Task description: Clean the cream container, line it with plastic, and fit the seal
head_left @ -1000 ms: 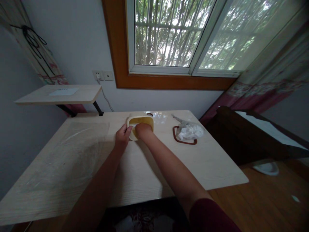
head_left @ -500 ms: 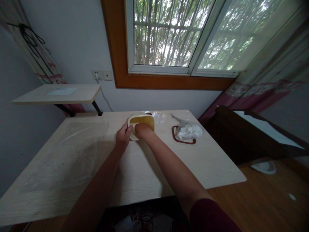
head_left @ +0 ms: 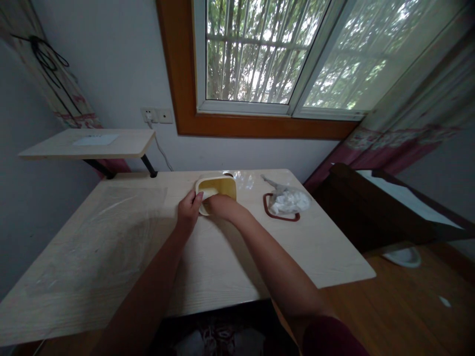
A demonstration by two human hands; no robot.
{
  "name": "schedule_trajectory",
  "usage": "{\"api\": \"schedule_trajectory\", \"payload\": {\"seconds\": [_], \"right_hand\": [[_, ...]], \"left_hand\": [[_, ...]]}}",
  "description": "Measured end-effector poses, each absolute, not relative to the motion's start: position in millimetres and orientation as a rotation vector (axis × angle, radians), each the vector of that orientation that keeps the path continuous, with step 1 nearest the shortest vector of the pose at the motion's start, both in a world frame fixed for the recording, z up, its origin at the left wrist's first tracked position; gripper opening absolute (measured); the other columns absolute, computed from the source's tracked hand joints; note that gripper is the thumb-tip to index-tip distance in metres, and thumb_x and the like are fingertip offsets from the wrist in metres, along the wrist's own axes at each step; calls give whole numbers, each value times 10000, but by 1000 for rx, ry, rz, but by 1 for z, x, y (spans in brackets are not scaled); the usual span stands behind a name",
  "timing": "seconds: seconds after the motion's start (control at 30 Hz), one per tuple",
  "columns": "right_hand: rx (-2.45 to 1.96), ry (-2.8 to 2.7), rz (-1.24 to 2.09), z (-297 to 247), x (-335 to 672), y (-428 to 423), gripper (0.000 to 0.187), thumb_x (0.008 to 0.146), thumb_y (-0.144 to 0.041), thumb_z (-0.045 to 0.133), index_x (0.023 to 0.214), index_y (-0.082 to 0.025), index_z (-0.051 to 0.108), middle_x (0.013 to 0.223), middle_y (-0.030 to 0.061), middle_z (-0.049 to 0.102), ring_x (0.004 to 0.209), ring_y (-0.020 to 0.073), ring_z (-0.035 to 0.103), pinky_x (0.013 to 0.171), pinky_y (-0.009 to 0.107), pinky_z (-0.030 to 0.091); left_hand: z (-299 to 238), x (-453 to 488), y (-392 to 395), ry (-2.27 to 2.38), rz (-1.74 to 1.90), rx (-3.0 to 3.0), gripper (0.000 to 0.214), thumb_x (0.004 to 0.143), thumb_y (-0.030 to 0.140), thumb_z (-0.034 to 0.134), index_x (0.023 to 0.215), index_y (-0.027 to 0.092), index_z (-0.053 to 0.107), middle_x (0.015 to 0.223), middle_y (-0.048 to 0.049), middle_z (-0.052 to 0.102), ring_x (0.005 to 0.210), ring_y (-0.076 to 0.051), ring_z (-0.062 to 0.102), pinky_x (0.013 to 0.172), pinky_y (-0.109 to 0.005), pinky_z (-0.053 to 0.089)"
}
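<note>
A pale yellow plastic container [head_left: 227, 185] with a cream rim stands tilted near the back of the table, its opening facing me. My left hand [head_left: 188, 210] is closed around its left rim, thumb pressed on the edge. My right hand [head_left: 219, 206] reaches inside the container, low and to the left. The fingers of that hand are hidden, so what they hold, if anything, does not show. A pale patch shows on the inside beside them. To the right, a clear plastic bag [head_left: 291, 200] of white, crumpled-looking stuff lies over a reddish-brown rounded frame [head_left: 266, 207].
Thin clear plastic sheeting [head_left: 111, 237] covers the left part of the light wooden table [head_left: 222, 277]. A small raised shelf [head_left: 89, 143] stands at the back left. Beyond the right edge is a dark piece of furniture [head_left: 371, 217]. A window [head_left: 260, 59] is ahead.
My right hand has shifted slightly down and left inside the container, with its wrist bent more. The left hand keeps its grip on the rim.
</note>
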State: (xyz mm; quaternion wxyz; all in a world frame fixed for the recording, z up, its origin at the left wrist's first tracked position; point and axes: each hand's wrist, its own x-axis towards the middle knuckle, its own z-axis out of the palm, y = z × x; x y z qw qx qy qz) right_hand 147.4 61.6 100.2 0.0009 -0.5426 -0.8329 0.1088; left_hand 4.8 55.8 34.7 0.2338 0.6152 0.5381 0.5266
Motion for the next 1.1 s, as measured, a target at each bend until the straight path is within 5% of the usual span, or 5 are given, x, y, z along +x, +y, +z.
{"api": "schedule_trajectory", "payload": {"seconds": [0.23,0.73,1.1], "right_hand": [[-1565,-2698,439,119,167,25,380,900,-172,573,1246,-235,714,1198,107,745,1095,240,703,941,286,506],[-1794,-2518,257,105,193,-8,535,897,-97,441,1389,-249,583,1298,125,694,1076,276,720,908,411,557],[-1818,-2519,236,97,176,-18,553,944,-154,362,1487,-194,463,1558,151,455,1078,292,716,887,454,586]], "left_hand": [[34,5,54,1457,1447,1684,381,938,485,496,677,216,433,591,46,416,569,-122,391,550,-240,289],[35,6,52,1447,1448,1687,398,944,473,501,659,214,401,593,47,393,576,-119,379,552,-239,285],[32,6,52,1425,1455,1681,375,945,464,497,677,210,432,599,47,421,574,-117,398,546,-237,289]]}}
